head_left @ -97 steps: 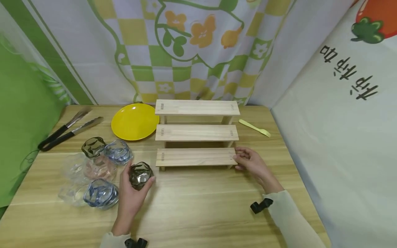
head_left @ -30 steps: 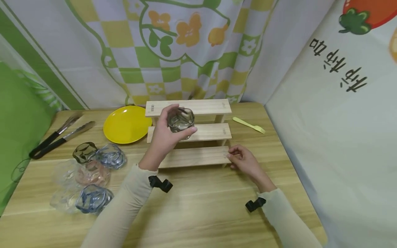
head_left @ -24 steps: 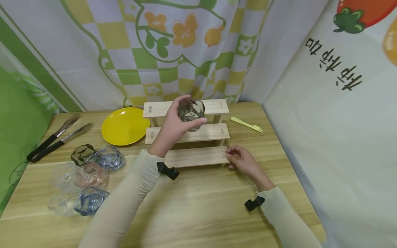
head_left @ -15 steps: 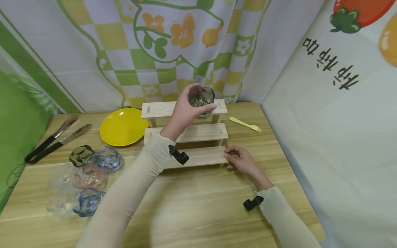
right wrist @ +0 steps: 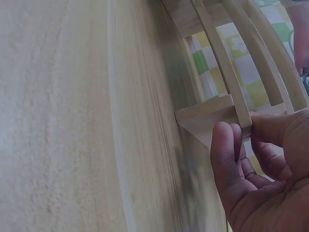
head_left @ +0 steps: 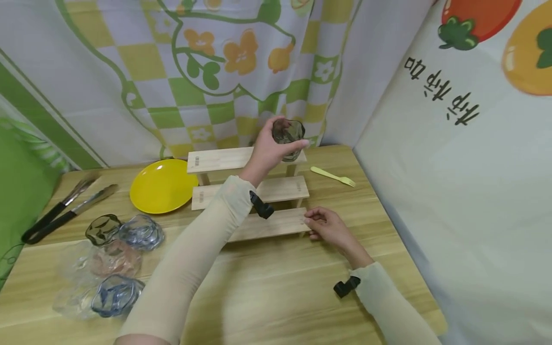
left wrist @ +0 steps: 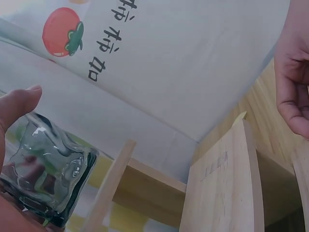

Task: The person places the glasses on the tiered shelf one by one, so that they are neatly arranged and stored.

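Left hand [head_left: 265, 152] has swung toward one o'clock, gripping a glass [head_left: 286, 132]; right hand [head_left: 328, 228] pinches the rack [head_left: 282, 189]; only left-wrist view shows glass clear of rack.

Tiered stand [head_left: 284, 189] on a table [head_left: 267, 297], before a curtain [head_left: 228, 91]: plate [head_left: 164, 187] to its left, tongs [head_left: 53, 226] farther left, cluster of glasses [head_left: 115, 258] in front of both, fork [head_left: 332, 176] to its right, held glass [head_left: 290, 130] at its top right

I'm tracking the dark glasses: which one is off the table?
The dark glass gripped by the left hand, near the right end of the top shelf; the other dark glass sits on the table.
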